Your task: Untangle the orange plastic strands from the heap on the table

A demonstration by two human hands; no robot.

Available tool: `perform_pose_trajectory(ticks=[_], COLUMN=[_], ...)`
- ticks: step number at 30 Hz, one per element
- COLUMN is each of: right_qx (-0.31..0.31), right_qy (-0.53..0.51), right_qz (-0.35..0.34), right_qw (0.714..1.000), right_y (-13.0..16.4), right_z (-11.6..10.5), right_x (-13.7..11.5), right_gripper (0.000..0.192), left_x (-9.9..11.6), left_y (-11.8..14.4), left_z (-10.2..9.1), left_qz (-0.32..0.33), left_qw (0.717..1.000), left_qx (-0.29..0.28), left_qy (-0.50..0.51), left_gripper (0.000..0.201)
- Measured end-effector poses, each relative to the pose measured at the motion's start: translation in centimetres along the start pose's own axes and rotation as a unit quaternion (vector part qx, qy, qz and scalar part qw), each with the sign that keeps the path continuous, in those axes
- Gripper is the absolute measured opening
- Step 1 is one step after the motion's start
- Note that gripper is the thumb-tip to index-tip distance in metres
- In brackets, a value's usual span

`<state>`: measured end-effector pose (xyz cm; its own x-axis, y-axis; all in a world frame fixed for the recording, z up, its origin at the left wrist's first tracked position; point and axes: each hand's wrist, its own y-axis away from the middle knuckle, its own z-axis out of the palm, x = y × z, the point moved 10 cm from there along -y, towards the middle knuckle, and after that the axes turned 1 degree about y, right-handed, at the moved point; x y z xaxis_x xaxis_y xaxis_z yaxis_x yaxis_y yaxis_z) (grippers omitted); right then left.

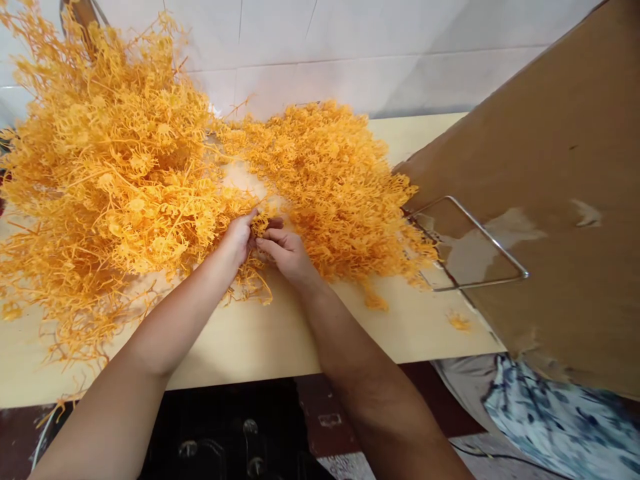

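Orange-yellow sprigs that look like dried or artificial flowers fill much of the table. A tall, loose heap (pixel 125 167) rises on the left. To the right lies a lower, denser pile (pixel 340 187). Between the two, my left hand (pixel 242 235) is closed around a small orange sprig (pixel 259 223). My right hand (pixel 286 250) meets it there, thumb and fingers pinched at the lower part of the same sprig. Exactly what sits between the right fingertips is partly hidden. A few loose stems (pixel 255 283) hang just below my hands.
The pale wooden table (pixel 260 340) ends in front of me. A large cardboard sheet or box (pixel 540 167) leans in at the right, with a bent metal wire frame (pixel 493 240) against it. A white tiled wall (pixel 300 40) stands behind. Patterned cloth (pixel 555 420) lies below right.
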<state>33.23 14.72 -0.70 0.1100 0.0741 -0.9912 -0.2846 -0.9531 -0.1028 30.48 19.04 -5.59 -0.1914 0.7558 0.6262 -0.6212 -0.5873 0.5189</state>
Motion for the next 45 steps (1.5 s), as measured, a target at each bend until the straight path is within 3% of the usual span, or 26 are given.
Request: perform_pose_trajectory(ticks=[5, 7, 10, 12, 14, 17, 21, 24, 29, 31, 34, 38, 45], right_qx=[-0.115, -0.099, 0.079, 0.246, 0.374, 0.435, 0.463, 0.426, 0.241, 0.201, 0.208, 0.187, -0.002], right_qy=[-0.004, -0.022, -0.049, -0.036, 0.027, 0.202, 0.359, 0.371, 0.262, 0.242, 0.242, 0.203, 0.236], right_qz=[-0.019, -0.018, -0.024, -0.049, -0.09, -0.136, -0.14, -0.151, -0.144, -0.1, -0.043, -0.034, -0.123], right_qw=[0.993, 0.995, 0.995, 0.967, 0.923, 0.867, 0.798, 0.811, 0.923, 0.944, 0.947, 0.961, 0.964], right_y=[2.1, 2.2, 1.6, 2.2, 3.5, 4.6, 5.4, 4.8, 2.2, 1.3, 0.5, 0.0, 0.9], right_z=[2.8, 2.2, -3.0, -8.0, -11.9, -14.1, -14.5, -12.9, -6.4, -4.7, -4.6, -4.7, 0.1], right_x=[-2.3, -2.5, -2.2, -2.3, -3.2, -5.6, -7.2, -7.4, -5.8, -4.4, -2.6, -1.6, -3.9], right_gripper=[0.024, 0.025, 0.025, 0.023, 0.02, 0.011, 0.016, 0.014, 0.02, 0.029, 0.036, 0.025, 0.033], left_x=[0.8, 0.8, 0.7, 0.7, 0.7, 0.7, 1.0, 1.1, 1.2, 1.2, 1.0, 1.5, 0.9], left_y=[-0.2, -0.3, -0.3, -0.3, -0.3, -0.2, -0.1, 0.0, -0.2, -0.2, -0.2, 0.0, -0.2], left_z=[-0.8, -0.6, -0.1, 0.0, 0.1, 0.0, -0.1, 0.0, -0.5, -0.7, -0.4, -0.2, 0.4], left_qz=[0.032, 0.021, 0.007, 0.006, 0.007, 0.014, 0.034, 0.045, 0.061, 0.064, 0.055, 0.079, 0.056], left_qw=[0.999, 1.0, 0.999, 0.998, 0.998, 0.998, 0.998, 0.998, 0.998, 0.998, 0.998, 0.996, 0.996], left_qx=[0.036, 0.011, -0.033, -0.052, -0.055, -0.042, -0.032, -0.032, -0.019, -0.017, -0.034, -0.037, -0.05], left_qy=[0.023, 0.015, -0.01, -0.023, -0.03, -0.033, -0.034, -0.039, -0.018, -0.012, -0.019, -0.026, -0.051], left_gripper=[0.034, 0.032, 0.032, 0.033, 0.033, 0.032, 0.029, 0.028, 0.023, 0.022, 0.025, 0.023, 0.033])
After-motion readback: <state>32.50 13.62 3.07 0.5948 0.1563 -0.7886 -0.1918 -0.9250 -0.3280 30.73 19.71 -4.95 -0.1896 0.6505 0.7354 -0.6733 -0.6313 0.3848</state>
